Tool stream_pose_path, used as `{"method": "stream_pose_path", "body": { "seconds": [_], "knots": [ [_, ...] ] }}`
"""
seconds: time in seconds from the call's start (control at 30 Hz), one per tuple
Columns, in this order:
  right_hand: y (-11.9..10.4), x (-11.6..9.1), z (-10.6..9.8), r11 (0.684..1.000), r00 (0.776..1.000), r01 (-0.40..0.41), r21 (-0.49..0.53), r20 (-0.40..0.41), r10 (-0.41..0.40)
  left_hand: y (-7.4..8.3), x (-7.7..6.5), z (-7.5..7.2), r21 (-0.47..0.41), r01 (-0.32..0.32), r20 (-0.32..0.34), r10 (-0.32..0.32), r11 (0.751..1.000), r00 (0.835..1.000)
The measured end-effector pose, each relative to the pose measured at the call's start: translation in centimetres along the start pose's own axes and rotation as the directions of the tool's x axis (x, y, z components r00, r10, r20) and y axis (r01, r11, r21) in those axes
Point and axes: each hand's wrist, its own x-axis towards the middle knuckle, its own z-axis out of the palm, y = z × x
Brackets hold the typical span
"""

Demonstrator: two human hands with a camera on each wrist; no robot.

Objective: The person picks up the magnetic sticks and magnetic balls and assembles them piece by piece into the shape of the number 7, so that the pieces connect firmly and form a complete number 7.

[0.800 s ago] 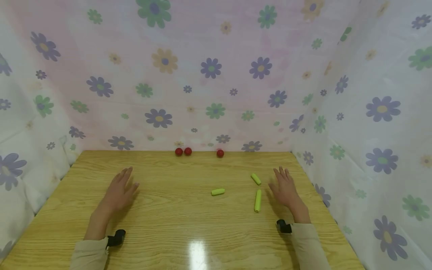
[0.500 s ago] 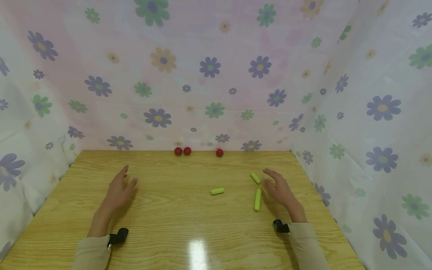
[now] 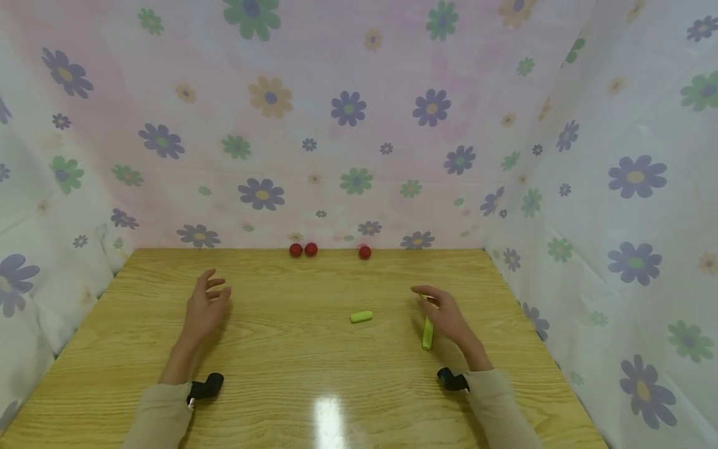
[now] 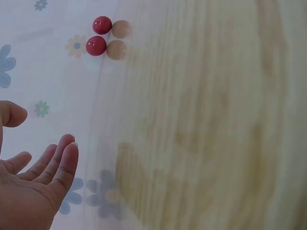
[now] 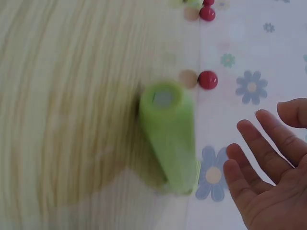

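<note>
My right hand (image 3: 450, 319) hovers over the right side of the table, fingers loosely bent and holding nothing. It partly covers a long yellow-green stick (image 3: 428, 335), whose hollow-looking near end shows large in the right wrist view on the green stick (image 5: 172, 143). Another, shorter stick is hidden behind the fingers in the head view. A third short yellow-green stick (image 3: 361, 317) lies alone near the middle. My left hand (image 3: 204, 310) is held over the left part of the table, fingers slightly curved with nothing in them; its palm shows in the left wrist view.
Three shiny red balls stand along the table's back edge: a close pair, with one red ball (image 3: 295, 250) beside the other (image 3: 311, 249), and a single ball (image 3: 365, 252) farther right. Flower-printed cloth (image 3: 359, 125) rises behind and at both sides of the wooden table (image 3: 280, 374).
My right hand has moved left, from beside the sticks to over them, and now hides the far short one. My left hand has shifted slightly right, its fingers bending more.
</note>
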Motion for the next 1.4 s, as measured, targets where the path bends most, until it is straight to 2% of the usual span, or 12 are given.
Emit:
{"method": "stream_pose_path", "body": {
  "seconds": [0.23,0.37,0.53,0.8,0.97,1.13,1.27,1.4],
  "knots": [
    [-1.5,0.1,1.7,0.99,0.991,-0.052,0.132,0.126,0.035,0.1,0.6,0.7,0.021,0.04,0.021,-0.041,0.999,0.999],
    [-1.9,0.2,2.9,0.988,0.985,-0.072,0.133,0.163,0.05,0.1,1.0,1.3,0.009,0.043,0.03,-0.044,0.999,0.999],
    [-2.6,0.4,4.3,0.992,0.979,-0.058,0.113,0.199,0.035,0.5,1.3,2.0,-0.04,0.054,0.022,-0.053,0.998,0.998],
    [-2.9,0.9,5.9,0.993,0.977,-0.088,0.08,0.201,0.071,0.8,1.9,3.2,-0.131,0.047,-0.045,-0.053,0.99,0.998],
    [-3.1,1.1,6.7,0.993,0.981,-0.091,0.074,0.178,0.077,0.8,2.3,3.9,-0.126,0.043,-0.045,-0.049,0.991,0.998],
    [-3.1,1.3,7.4,0.995,0.981,-0.076,0.061,0.182,0.064,0.5,2.8,4.2,-0.132,0.055,-0.014,-0.058,0.99,0.998],
    [-3.2,1.4,7.8,0.994,0.978,-0.084,0.065,0.196,0.07,0.0,3.4,4.6,-0.122,0.011,-0.02,-0.013,0.992,1.0],
    [-3.5,1.6,8.0,0.993,0.976,-0.105,0.055,0.197,0.092,-0.3,4.2,5.2,-0.131,-0.038,-0.084,0.027,0.991,0.996]
  ]
}}
